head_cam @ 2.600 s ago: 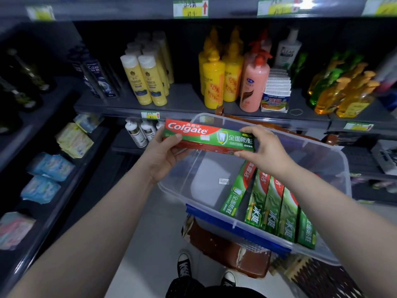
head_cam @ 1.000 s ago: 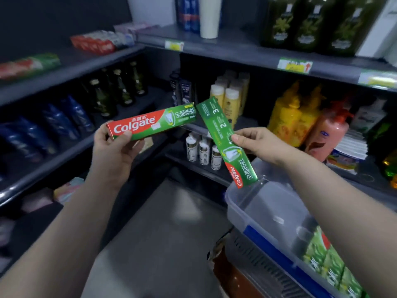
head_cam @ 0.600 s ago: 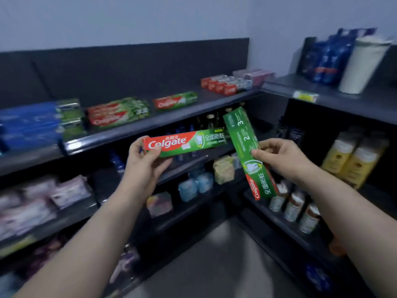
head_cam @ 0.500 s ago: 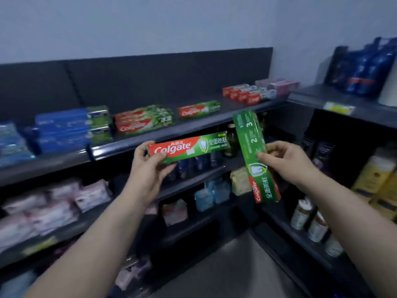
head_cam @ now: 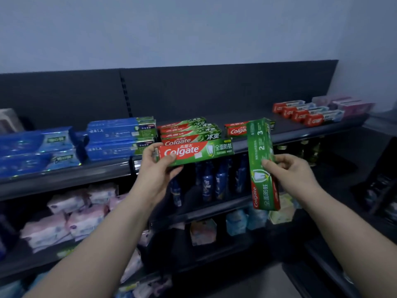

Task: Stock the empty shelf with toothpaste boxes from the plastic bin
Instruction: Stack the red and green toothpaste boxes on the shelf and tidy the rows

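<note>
My left hand (head_cam: 158, 168) grips the red end of a red-and-green Colgate toothpaste box (head_cam: 199, 151), held level just in front of the top shelf's edge (head_cam: 300, 134). My right hand (head_cam: 290, 171) holds a second green Colgate box (head_cam: 261, 166) upright by its middle, red end down. Behind them on the shelf lie a stack of Colgate boxes (head_cam: 189, 131) and one single Colgate box (head_cam: 236, 129). The plastic bin is out of view.
Blue toothpaste boxes (head_cam: 120, 136) fill the shelf's left part, red boxes (head_cam: 307, 112) its right end. A bare stretch of shelf lies between the single box and the red ones. Lower shelves hold blue bottles (head_cam: 214, 181) and soft packs (head_cam: 71, 211).
The view swung from the bin to the left, up to the toothpaste shelf. Both hands carried one box each and now sit closer to the shelf edge.
</note>
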### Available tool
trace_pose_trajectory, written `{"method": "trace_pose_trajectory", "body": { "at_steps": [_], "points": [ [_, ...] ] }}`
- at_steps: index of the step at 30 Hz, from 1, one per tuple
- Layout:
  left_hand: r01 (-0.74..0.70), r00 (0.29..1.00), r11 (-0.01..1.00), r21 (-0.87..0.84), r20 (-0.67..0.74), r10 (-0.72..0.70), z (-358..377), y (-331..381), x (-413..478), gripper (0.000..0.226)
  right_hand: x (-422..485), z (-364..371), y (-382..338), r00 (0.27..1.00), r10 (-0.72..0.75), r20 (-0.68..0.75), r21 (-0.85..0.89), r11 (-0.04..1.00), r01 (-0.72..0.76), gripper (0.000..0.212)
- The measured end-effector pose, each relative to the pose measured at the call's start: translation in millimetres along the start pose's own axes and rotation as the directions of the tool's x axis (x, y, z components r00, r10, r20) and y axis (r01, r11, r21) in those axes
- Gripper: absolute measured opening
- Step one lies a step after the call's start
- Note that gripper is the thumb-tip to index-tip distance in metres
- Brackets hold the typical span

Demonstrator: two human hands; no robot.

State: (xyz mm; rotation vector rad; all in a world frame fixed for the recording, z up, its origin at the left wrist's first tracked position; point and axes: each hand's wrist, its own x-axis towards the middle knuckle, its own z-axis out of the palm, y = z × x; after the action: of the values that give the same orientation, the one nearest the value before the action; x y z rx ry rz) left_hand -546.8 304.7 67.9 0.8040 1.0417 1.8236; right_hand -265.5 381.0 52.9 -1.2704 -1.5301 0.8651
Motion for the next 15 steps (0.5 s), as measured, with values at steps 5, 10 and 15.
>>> {"method": "trace_pose_trajectory", "body": {
  "at_steps": [5, 10, 15],
  "points": [
    [-0.121, 0.989, 0.983, 0.135, 0.097, 0.109, 54, 3, 48, 0.034, 35, -12, 6, 0.996, 0.057, -0.070, 0.134, 0.990, -0.047, 0.014],
    [-0.281, 0.956, 0.939, 0.199, 0.145, 0.256, 126, 2, 119, 0.034, 87, -38, 20, 0.990, 0.060, -0.129, 0.195, 0.980, -0.034, 0.022],
    [-0.241, 0.968, 0.903, 0.354, 0.158, 0.196, 182, -25, 200, 0.038, 144, -64, 30, 0.989, 0.060, -0.137, 0.251, 0.968, -0.024, 0.026]
  ]
}}
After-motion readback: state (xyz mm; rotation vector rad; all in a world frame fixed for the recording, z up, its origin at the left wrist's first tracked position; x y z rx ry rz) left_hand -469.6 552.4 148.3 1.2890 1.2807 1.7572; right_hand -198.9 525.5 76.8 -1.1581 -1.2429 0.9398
